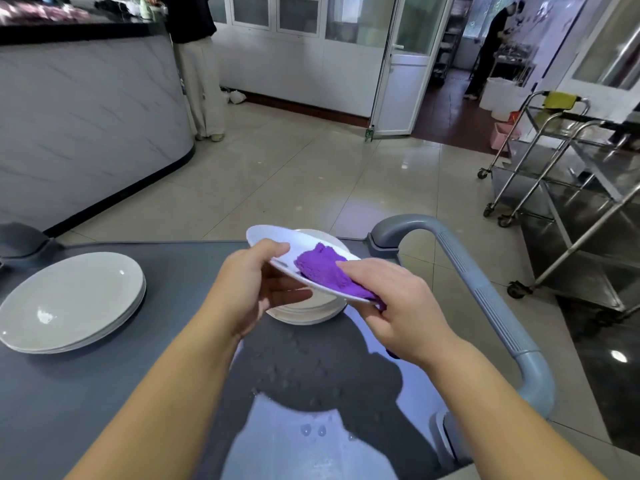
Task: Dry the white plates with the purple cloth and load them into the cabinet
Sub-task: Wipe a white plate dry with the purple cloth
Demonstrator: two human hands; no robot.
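My left hand (252, 282) grips a white plate (273, 242) by its near-left rim, thumb on top and fingers beneath, holding it tilted above the grey cart top (104, 382). My right hand (391, 306) pinches the purple cloth (320, 266) against the plate's upper face and right rim. Directly under the held plate a small stack of white plates (311, 311) sits on the cart. A larger stack of white plates (69, 301) rests at the cart's left side. Water drops lie on the cart top near me.
The cart's grey handle (485, 292) arches at the right. Steel trolleys (568, 188) stand on the tiled floor at far right. A curved marble-look counter (90, 129) is at the left, a person standing beside it. Another person stands beyond the open doorway (398, 64).
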